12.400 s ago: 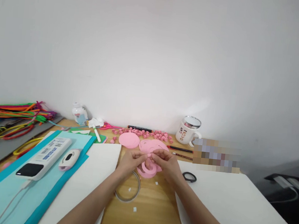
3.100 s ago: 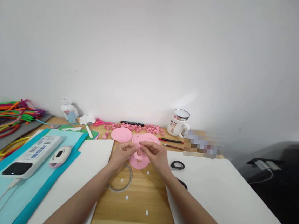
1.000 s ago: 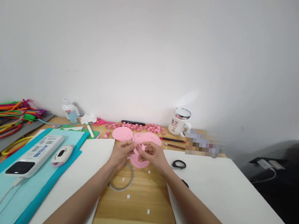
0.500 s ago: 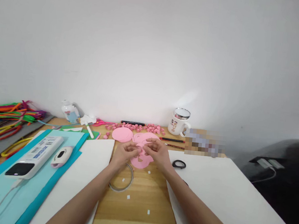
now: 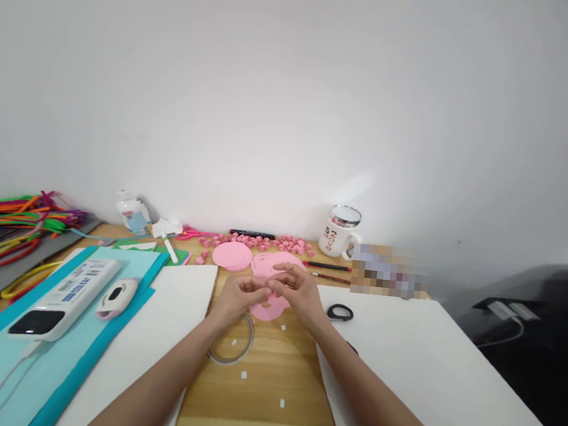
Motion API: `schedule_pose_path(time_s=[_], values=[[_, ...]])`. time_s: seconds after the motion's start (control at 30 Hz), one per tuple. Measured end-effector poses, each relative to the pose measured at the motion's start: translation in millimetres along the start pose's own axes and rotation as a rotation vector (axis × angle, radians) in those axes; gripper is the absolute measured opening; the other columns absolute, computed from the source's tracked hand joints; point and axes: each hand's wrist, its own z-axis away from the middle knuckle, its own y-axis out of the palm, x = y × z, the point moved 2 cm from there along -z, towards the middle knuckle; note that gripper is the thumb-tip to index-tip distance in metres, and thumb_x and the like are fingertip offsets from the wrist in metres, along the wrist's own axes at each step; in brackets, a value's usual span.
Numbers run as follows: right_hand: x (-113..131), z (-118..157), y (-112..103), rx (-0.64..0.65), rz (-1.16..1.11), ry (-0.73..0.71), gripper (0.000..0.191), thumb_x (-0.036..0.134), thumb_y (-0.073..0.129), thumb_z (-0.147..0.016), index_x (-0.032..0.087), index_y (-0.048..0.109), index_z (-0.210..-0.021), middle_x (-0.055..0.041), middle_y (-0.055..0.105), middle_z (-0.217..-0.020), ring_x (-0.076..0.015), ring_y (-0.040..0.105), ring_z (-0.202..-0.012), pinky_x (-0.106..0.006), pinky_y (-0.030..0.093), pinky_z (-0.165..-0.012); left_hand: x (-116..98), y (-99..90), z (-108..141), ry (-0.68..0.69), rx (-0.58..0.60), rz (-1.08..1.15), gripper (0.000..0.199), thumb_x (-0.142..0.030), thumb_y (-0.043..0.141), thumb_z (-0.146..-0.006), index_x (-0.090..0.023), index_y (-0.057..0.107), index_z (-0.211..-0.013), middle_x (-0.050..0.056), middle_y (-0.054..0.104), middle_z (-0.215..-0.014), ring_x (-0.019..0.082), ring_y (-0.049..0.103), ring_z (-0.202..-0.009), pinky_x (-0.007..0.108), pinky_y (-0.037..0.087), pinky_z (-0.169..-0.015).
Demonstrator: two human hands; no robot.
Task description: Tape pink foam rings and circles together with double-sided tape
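My left hand (image 5: 241, 297) and my right hand (image 5: 297, 290) meet above the wooden desk, fingertips pinched close together. Between them is a piece of pink paper (image 5: 268, 310), cut with a gap through which wood shows; its upper part is hidden by my fingers. Just behind my hands lie overlapping pink paper circles (image 5: 272, 261), and to their left a stack of pink circles (image 5: 232, 255). Several small rolled pink paper pieces (image 5: 294, 244) sit along the wall. A roll of tape (image 5: 250, 344) lies flat beside my left wrist.
White sheets (image 5: 400, 358) flank the wood. Black-handled scissors (image 5: 340, 313) lie right, partly under my forearm. A white mug (image 5: 337, 239), pens (image 5: 328, 266) and a black marker (image 5: 252, 234) stand or lie behind. A white device (image 5: 68, 296) with a cable rests left on blue folders.
My fingers have drawn closer together, and my left fingers now cover more of the pink paper. Everything else on the desk stays in place.
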Motion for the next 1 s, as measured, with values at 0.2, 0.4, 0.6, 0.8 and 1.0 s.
schedule_pose_path(time_s=[0.2,0.4,0.6,0.8,1.0], values=[[-1.3,1.5,4.9,-0.043,0.037,-0.024,0.024,0.037,0.066,-0.066,0.017,0.057,-0.075,-0.0008,0.061,-0.07,-0.0123,0.059,-0.058,-0.026,0.051,-0.056,2.2,-5.0,-5.2,0.024,-0.168,0.277,0.016,-0.025,0.076,-0.054,-0.012,0.067,-0.058,0.001,0.065,-0.052,0.009,0.056,-0.05,0.019,0.043,-0.054],[-6.8,8.2,20.7,0.059,-0.126,0.112,0.029,0.037,0.071,-0.059,0.017,0.053,-0.069,-0.0018,0.065,-0.068,-0.0152,0.063,-0.062,-0.028,0.053,-0.059,-3.0,-5.1,-5.1,-0.024,-0.18,0.497,0.018,-0.025,0.077,-0.052,-0.012,0.066,-0.055,0.002,0.065,-0.058,0.009,0.054,-0.053,0.021,0.042,-0.055],[-9.0,8.2,20.1,0.036,-0.184,0.142,0.03,0.037,0.074,-0.056,0.016,0.056,-0.067,-0.0016,0.065,-0.062,-0.0134,0.062,-0.057,-0.026,0.051,-0.057,-1.0,-1.6,-4.2,-0.009,-0.153,0.476,0.017,-0.023,0.078,-0.051,-0.012,0.066,-0.056,0.002,0.064,-0.056,0.01,0.054,-0.052,0.022,0.042,-0.054],[-5.9,7.8,17.7,-0.019,-0.226,0.188,0.034,0.037,0.076,-0.053,0.015,0.056,-0.069,-0.0034,0.067,-0.063,-0.016,0.064,-0.059,-0.029,0.051,-0.061,0.9,-1.9,-5.4,0.027,-0.179,0.441,0.016,-0.022,0.078,-0.049,-0.012,0.068,-0.058,0.004,0.066,-0.057,0.011,0.057,-0.055,0.023,0.044,-0.057],[-14.2,8.1,20.4,0.025,-0.293,0.237,0.037,0.036,0.078,-0.049,0.015,0.055,-0.071,-0.003,0.068,-0.066,-0.0166,0.065,-0.063,-0.03,0.052,-0.064,-0.2,0.2,-3.9,0.001,-0.185,0.423,0.018,-0.023,0.078,-0.049,-0.012,0.067,-0.056,0.002,0.063,-0.052,0.011,0.054,-0.049,0.022,0.044,-0.05]])
